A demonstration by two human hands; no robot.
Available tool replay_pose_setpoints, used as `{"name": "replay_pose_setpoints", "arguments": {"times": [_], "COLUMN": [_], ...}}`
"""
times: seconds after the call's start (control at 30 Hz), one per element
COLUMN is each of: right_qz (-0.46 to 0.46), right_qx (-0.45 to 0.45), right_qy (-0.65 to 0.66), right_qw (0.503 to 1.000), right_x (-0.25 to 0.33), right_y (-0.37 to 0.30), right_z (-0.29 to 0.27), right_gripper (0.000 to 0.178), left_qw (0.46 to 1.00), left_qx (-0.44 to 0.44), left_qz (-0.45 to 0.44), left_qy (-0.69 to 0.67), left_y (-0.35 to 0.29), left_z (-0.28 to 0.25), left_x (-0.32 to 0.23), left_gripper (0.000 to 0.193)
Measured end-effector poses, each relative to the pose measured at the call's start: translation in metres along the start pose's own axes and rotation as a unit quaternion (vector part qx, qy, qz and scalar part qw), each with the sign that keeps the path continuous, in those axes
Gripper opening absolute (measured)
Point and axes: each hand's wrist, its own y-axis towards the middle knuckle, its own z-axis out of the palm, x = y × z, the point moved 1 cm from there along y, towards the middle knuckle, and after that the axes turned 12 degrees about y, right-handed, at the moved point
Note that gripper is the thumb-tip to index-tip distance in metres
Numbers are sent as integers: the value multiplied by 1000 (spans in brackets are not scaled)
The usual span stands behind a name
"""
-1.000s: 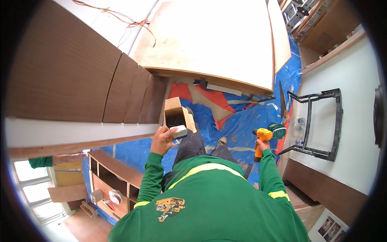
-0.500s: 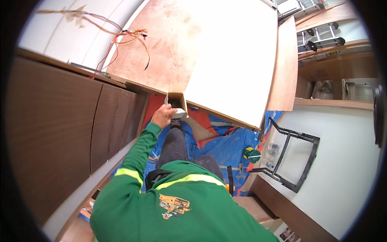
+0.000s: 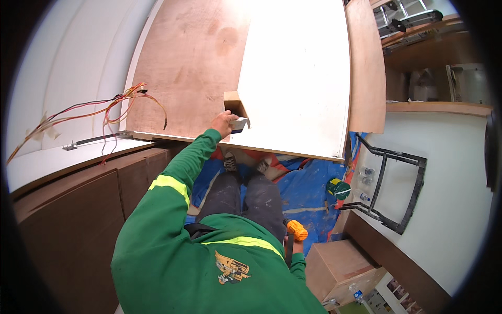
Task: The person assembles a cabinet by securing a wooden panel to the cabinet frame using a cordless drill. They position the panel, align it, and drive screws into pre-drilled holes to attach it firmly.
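At the near part of the panel (image 3: 298, 89), in the head view, the left hand (image 3: 222, 123) pinches the box (image 3: 239, 125) by its left wall near the rim. One flap stands raised. Its card walls should be light and yield under squeezing; most weight likely lies in the contents. Grip near a corner and keep the mouth upward. Beside the right hip, the right hand (image 3: 298, 248) appears closed round the handle of the drill (image 3: 297, 230). The drill should be rigid and heavier; hold by the handle. Contents are too dark to identify; box-to-panel contact cannot be determined. A dark strip (image 3: 289, 249) and the body cover part of the drill.
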Motion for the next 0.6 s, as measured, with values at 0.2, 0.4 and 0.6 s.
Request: {"name": "replay_pose_setpoints", "arguments": {"times": [0.2, 0.4, 0.6], "right_qz": [-50, 35, 26], "right_qx": [47, -8, -55], "right_qy": [-184, -97, -34], "right_qw": [981, 995, 998], "right_x": [-14, -15, 24], "right_y": [27, 56, 44], "right_z": [7, -14, -43], "right_gripper": [46, 45, 36], "left_qw": [999, 999, 975], "left_qx": [-20, -13, 180], "left_qz": [32, 35, -110], "left_qy": [6, 2, 69], "left_y": [68, 104, 118], "left_z": [69, 155, 202], "left_x": [-26, -54, -66], "left_gripper": [40, 38, 38]}}
